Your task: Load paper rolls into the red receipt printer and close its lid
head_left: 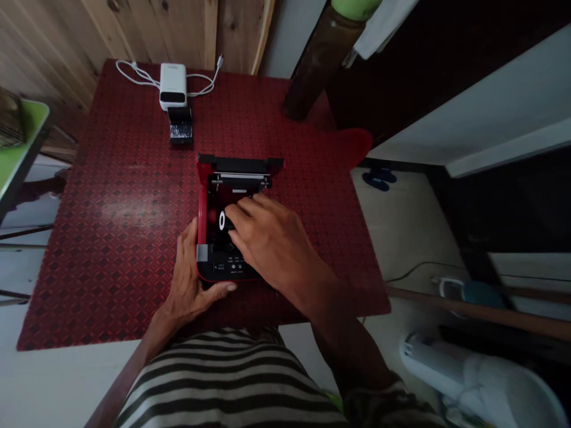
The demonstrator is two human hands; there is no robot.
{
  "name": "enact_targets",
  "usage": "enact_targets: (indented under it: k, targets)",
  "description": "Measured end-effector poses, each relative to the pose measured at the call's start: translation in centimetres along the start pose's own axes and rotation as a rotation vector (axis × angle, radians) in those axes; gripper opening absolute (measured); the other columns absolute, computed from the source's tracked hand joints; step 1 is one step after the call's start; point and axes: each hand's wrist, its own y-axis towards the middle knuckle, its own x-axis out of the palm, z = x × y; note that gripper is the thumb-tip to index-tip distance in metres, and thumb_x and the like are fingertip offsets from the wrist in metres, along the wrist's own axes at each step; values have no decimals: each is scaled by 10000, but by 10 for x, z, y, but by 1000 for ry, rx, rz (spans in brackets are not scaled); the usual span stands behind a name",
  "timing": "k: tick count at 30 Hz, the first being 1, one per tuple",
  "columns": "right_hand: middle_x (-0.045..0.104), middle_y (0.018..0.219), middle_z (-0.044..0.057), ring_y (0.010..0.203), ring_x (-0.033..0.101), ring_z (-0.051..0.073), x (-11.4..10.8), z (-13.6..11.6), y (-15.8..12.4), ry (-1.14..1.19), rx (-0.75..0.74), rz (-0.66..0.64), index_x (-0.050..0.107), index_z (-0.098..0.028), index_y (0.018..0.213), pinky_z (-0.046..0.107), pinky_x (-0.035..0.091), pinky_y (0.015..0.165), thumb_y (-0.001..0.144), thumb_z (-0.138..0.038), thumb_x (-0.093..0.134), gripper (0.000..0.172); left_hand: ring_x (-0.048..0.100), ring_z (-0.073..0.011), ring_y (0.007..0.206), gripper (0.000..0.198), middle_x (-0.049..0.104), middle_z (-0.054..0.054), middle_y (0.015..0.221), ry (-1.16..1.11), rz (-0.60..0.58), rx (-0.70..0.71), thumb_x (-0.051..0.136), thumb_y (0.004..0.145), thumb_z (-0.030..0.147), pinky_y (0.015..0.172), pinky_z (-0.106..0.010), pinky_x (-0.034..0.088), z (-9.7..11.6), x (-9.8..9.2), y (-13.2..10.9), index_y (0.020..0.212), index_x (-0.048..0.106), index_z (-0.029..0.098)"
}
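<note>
A red and black label printer point(225, 270) sits on the red patterned table point(134, 255) with its lid point(241, 164) raised. My left hand point(190, 288) braces it, fingers along its left side and thumb across the front edge. Inside the open compartment, my right hand point(274, 238) grips a small dark roll point(222, 220) whose white core end faces left. The fingertips and most of the roll are hidden behind that hand. Below the compartment runs a black front panel with small buttons and a grey patch at its left corner.
Toward the back lie a white power bank point(173, 82) with a cable point(205, 83) and a small black item point(181, 128) with a glossy strip. A tall brown bottle point(312, 59) with a green cap stands at the back right. Slippers point(378, 179) are on the floor.
</note>
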Motion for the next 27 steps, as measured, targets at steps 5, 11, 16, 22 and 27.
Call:
enact_targets:
  k: [5,11,16,22,27]
  targets:
    - [864,1144,35,1064,784,279,-18,31,-36,228,131,327,794,-284,1227,461,645,977,1059,-220,769,181,425,-534,1672,1310,368,-257,1833,-25,-28,-38,857,952,738,1328,-777,416,1,-6,-1,1905,68,307]
    - [850,1095,28,876,749,207,45,108,-29,611,560,595,729,-264,1137,342,583,742,931,-341,797,230,387,-540,1708,1281,358,-262,1855,-25,-34,-21,892,937,687,1351,-785,378,0,-8,1,1899,139,303]
    - [839,1048,30,965,779,230,94,115,-18,743,589,516,660,-267,1057,372,608,868,881,-358,817,253,410,-523,1700,1246,396,-245,1840,-57,5,-27,886,927,719,1365,-754,375,1,-7,4,1889,214,301]
    - [837,1113,48,1001,789,244,101,113,-22,713,548,424,651,-271,1120,419,623,940,916,-394,822,294,399,-515,1707,1241,397,-245,1839,-35,-8,-36,868,940,726,1369,-752,382,-1,-7,2,1892,199,294]
    - [850,1302,117,1123,816,282,94,114,-50,696,568,427,690,-255,1300,464,662,953,886,-339,818,441,390,-529,1705,1249,381,-248,1848,-44,-11,-66,854,927,764,1359,-772,380,0,-7,2,1889,214,289]
